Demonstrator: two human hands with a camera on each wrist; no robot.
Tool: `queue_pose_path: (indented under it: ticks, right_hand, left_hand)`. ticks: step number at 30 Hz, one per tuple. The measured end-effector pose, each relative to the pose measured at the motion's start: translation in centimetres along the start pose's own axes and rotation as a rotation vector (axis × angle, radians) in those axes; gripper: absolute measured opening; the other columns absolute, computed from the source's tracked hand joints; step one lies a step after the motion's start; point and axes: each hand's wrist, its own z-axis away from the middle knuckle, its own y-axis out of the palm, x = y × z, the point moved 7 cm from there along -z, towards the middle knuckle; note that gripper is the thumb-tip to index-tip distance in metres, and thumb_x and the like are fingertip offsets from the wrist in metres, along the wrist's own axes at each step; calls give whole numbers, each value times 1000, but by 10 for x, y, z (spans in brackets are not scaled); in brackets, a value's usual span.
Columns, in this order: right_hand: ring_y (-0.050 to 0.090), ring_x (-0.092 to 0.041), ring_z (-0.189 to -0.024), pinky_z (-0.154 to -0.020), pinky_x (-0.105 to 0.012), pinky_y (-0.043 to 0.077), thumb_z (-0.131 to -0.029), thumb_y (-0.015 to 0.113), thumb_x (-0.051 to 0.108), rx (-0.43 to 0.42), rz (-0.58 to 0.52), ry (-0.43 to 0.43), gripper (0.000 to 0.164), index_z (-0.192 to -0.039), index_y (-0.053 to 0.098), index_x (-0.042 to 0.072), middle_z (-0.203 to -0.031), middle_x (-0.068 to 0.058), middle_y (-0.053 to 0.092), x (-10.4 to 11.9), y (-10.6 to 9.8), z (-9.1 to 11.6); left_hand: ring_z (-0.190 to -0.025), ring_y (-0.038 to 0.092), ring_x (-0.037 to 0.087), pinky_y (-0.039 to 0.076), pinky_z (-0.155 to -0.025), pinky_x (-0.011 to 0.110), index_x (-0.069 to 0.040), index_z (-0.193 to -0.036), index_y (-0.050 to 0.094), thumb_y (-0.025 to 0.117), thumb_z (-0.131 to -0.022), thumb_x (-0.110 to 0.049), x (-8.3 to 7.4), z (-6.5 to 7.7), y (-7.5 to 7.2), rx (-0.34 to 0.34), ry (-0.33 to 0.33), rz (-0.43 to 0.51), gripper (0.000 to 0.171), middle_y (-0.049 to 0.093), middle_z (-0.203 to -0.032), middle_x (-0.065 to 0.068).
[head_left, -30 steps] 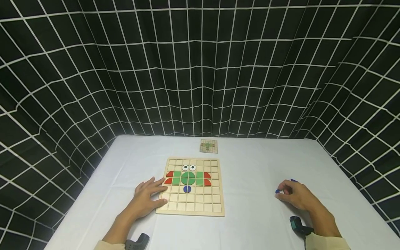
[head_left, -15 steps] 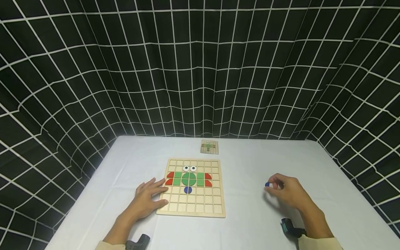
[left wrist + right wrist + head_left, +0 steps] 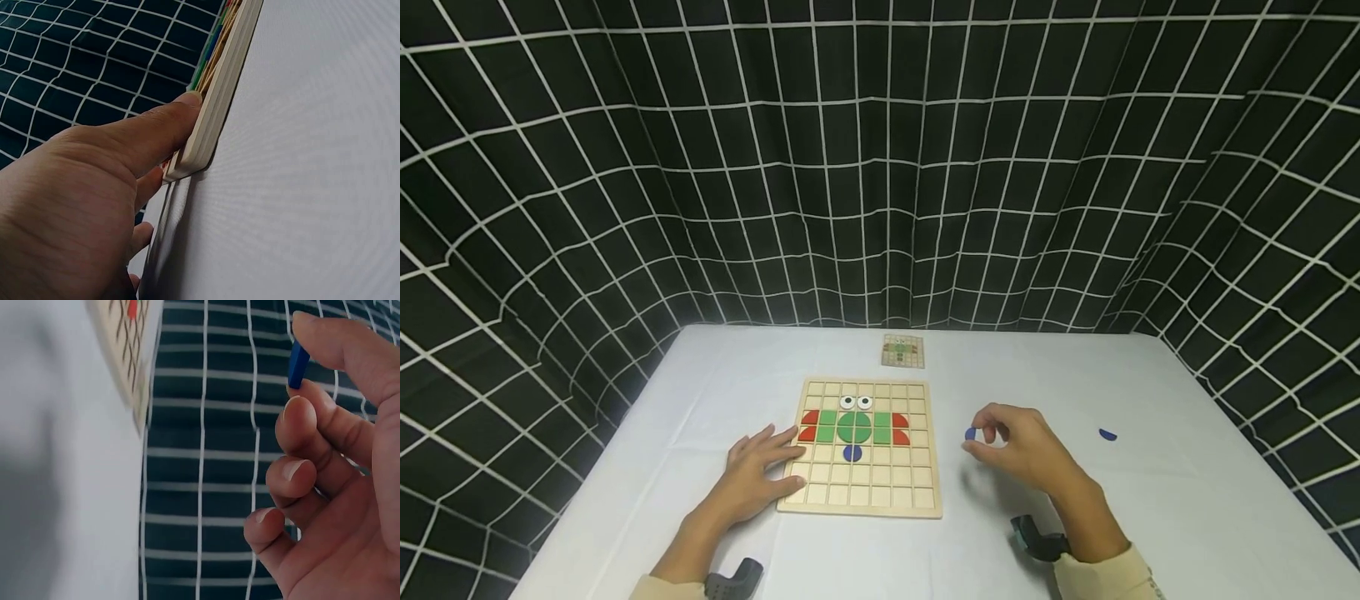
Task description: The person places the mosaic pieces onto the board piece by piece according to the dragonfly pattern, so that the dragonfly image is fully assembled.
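Observation:
A wooden grid board [image 3: 880, 497] lies on the table, bearing a pattern of green, red and blue flat pieces and two round eye pieces [image 3: 856, 402]. My left hand [image 3: 754, 481] rests at the board's left edge, fingers spread, with the thumb on its rim in the left wrist view. To the right of the board, above the table, my right hand [image 3: 1018, 446] pinches a small blue piece [image 3: 299, 365] between thumb and index finger. Two blue half-round pieces [image 3: 852, 453] sit together below the green circle [image 3: 853, 427].
Behind the board lies a small picture card [image 3: 902, 351] with a similar pattern. One loose blue half-round piece [image 3: 1108, 434] lies on the white table [image 3: 1180, 500] at the right. A dark curtain with white grid lines [image 3: 880, 167] surrounds the table.
My right hand has moved left toward the board, carrying the blue piece. The loose blue piece, partly hidden before, now shows fully. My left hand has stayed at the board's edge.

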Motion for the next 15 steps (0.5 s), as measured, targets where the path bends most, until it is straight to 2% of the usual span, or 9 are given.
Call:
queue_pose_path:
  ticks: [6,11,15]
  right_hand:
    - [48,-18,-66,-51,-27,39,-76,82,19,68,-44,-69,19,-83,64,16,-68,10,50,27,26,-7]
    - [47,-15,-62,-49,-25,39,-77,81,20,101,-59,-161,18,-85,66,17,-68,10,51,51,46,-13]
    - [48,-13,-62,-49,-24,39,-78,80,21,117,-90,-198,17,-85,66,17,-68,9,52,66,65,-18]
  left_hand:
    - [-141,24,31,1,-112,56,-23,-117,70,78,-76,-46,0,-1,2,-1,-9,-2,48,48,-144,-1]
    - [-141,24,30,1,-112,55,-23,-117,70,78,-75,-45,0,0,0,-4,-15,0,48,48,-144,-1]
    - [-141,24,30,1,-112,55,-22,-117,70,78,-76,-45,0,0,-1,-1,-12,8,48,47,-144,-1]
